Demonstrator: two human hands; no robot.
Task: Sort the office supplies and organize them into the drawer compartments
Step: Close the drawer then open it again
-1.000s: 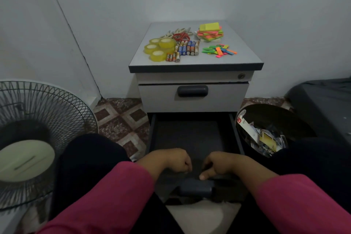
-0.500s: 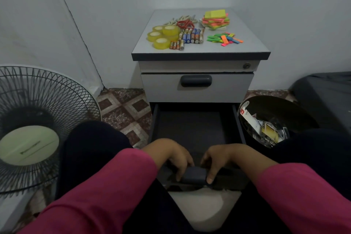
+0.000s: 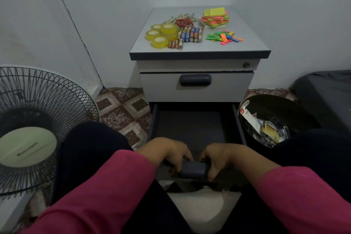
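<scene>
Bottom drawer (image 3: 195, 129) is pulled right out and its dark inside shows nothing in it. Both hands are down at its front: the left hand (image 3: 169, 153) curls its fingers over the left end of the dark handle (image 3: 193, 169), the right hand (image 3: 218, 157) grips the right end, thumb hanging down the front. The drawer above (image 3: 196, 85) sits closed. To the right, a black bin (image 3: 281, 118) on the floor holds torn packaging and card scraps. Up on the cabinet top (image 3: 247, 43), all the supplies wait: four rolls of clear tape (image 3: 161, 35) clustered at the left, a row of batteries (image 3: 187, 37) just beside them, too small to count surely, red-handled scissors (image 3: 184, 22) behind with pale pairs next to them, one stack of sticky notes (image 3: 215, 17) at the back right, and a scatter of bright page flags (image 3: 224, 36) in front of that. A fan (image 3: 38, 125) stands at the left.
</scene>
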